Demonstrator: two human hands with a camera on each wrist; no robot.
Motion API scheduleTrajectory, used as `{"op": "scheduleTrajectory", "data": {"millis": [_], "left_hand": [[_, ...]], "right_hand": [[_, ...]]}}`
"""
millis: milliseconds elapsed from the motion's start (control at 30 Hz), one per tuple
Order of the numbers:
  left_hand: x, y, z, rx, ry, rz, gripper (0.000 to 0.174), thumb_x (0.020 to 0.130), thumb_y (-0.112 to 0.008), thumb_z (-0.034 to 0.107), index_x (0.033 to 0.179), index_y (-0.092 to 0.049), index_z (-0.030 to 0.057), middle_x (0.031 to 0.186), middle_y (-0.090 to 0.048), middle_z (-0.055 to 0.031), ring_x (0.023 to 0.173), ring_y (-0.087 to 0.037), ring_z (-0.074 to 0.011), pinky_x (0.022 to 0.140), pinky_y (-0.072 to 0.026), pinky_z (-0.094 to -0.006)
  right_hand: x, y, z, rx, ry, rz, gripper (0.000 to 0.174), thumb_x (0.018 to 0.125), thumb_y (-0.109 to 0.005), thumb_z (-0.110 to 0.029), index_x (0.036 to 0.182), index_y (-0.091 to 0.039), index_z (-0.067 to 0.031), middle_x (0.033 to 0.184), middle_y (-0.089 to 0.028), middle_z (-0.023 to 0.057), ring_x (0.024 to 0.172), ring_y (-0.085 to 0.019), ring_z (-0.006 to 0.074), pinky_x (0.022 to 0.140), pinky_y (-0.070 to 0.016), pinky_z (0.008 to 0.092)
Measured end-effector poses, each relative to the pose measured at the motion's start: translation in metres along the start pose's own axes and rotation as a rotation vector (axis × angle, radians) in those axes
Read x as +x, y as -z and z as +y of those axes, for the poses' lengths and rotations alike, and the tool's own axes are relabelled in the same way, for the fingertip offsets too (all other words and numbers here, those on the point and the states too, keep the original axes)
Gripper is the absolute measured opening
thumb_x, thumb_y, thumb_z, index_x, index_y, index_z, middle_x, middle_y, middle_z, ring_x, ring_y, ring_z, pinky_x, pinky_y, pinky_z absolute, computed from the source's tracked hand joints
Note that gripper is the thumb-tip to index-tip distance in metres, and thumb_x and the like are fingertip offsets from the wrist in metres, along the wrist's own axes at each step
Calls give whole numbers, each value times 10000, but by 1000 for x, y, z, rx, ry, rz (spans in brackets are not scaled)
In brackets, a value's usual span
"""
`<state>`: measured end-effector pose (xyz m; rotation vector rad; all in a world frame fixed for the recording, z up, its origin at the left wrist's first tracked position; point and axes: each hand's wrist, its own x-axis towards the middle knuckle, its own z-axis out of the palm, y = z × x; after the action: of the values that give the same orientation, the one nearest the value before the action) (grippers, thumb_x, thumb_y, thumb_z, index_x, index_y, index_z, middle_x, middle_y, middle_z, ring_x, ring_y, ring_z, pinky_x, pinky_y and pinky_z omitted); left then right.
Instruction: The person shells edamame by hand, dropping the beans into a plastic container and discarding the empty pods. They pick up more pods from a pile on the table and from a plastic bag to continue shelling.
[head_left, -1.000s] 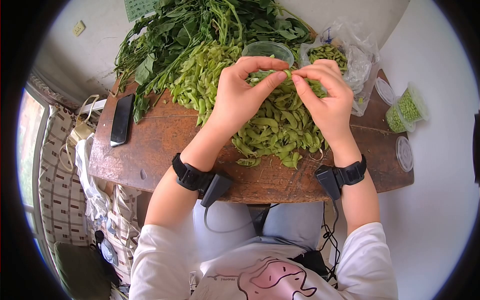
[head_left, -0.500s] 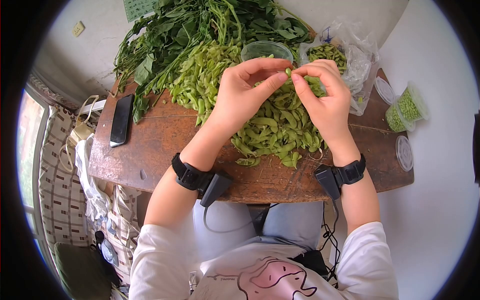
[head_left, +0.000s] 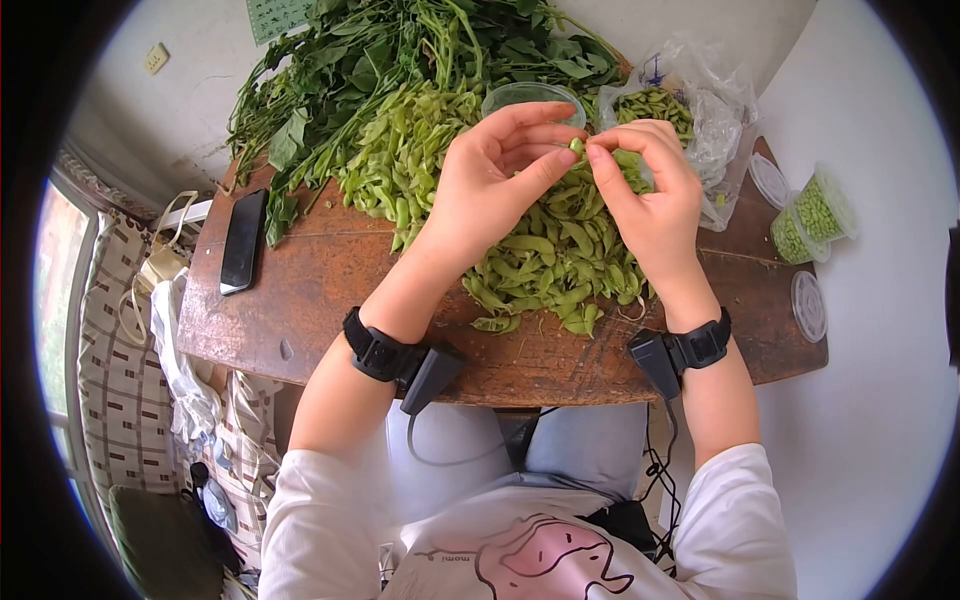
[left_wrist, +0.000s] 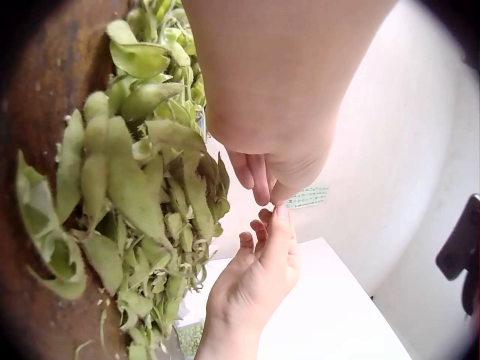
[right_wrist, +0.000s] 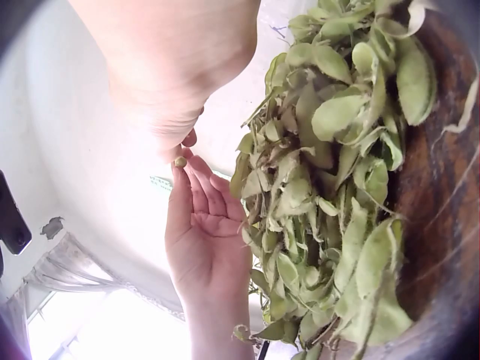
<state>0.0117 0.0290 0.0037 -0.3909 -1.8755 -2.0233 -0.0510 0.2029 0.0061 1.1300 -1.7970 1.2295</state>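
Note:
A small green bean (head_left: 576, 146) is between the two hands, over the pods. My right hand (head_left: 655, 185) pinches it at the tips of thumb and forefinger. The thumb of my left hand (head_left: 485, 180) touches the bean from the other side, while the left fingers stand apart from it, slightly bent. In the right wrist view the bean (right_wrist: 180, 162) shows at the left thumb's tip. Below both hands lies a heap of green soybean pods (head_left: 545, 255). Just behind the fingertips stands a clear plastic bowl (head_left: 500, 97), partly hidden by the left hand.
Leafy bean stalks (head_left: 360, 70) cover the table's back. A plastic bag (head_left: 725, 120) with pods lies back right. Two tubs of shelled beans (head_left: 822, 208) and loose lids (head_left: 809, 307) are at the right edge. A phone (head_left: 243, 240) lies on the left of the wooden table (head_left: 330, 300).
The left forefinger has lifted away from the bean, and the left fingers have spread. More of the bean shows now. The right hand has hardly moved.

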Motion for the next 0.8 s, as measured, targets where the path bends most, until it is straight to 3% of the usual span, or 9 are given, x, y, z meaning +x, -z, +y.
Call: {"op": "scheduleTrajectory", "data": {"millis": [800], "left_hand": [[1,0,-5,-103,-14,25,382,992,-631,20,1358,-560,-60,1242,-696,-158,1120,-682,-201,1017,-532,-330]], "right_hand": [[0,1,-1,1,-48,52,65,857,-745,-33,903,-698,-34,901,-707,59,885,-632,229,814,-493,343]]}}
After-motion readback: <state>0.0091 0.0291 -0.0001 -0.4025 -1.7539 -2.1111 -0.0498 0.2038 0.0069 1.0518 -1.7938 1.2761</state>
